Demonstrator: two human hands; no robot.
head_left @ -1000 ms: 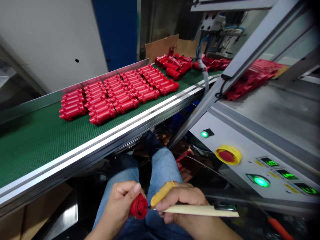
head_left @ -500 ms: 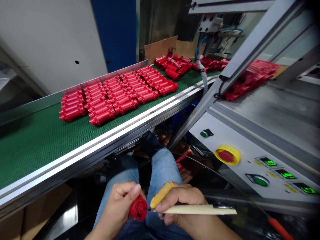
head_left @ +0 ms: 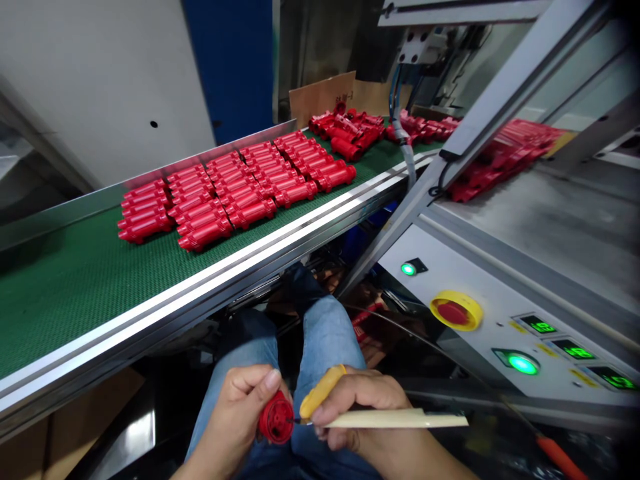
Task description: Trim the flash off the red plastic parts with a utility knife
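Observation:
Over my lap, my left hand (head_left: 235,417) is closed round a red plastic cylindrical part (head_left: 277,417), its round end face turned toward me. My right hand (head_left: 367,420) is closed on a small tool with a yellow handle (head_left: 320,393); its thin dark tip touches the end face of the red part. A pale flat stick (head_left: 395,419) also lies in my right hand's fingers and points right. Both hands are close together, just above my blue jeans.
A green conveyor belt (head_left: 75,280) with a metal rail runs across the left, carrying rows of red parts (head_left: 235,190) and a loose pile (head_left: 350,130) farther back. At right stands a grey control panel with a red emergency stop (head_left: 455,312), green lamps (head_left: 521,363) and green displays.
The hands hold still on the red part. The panel's green lamps went dark half a second ago and are lit again now. The rows of red parts stay put.

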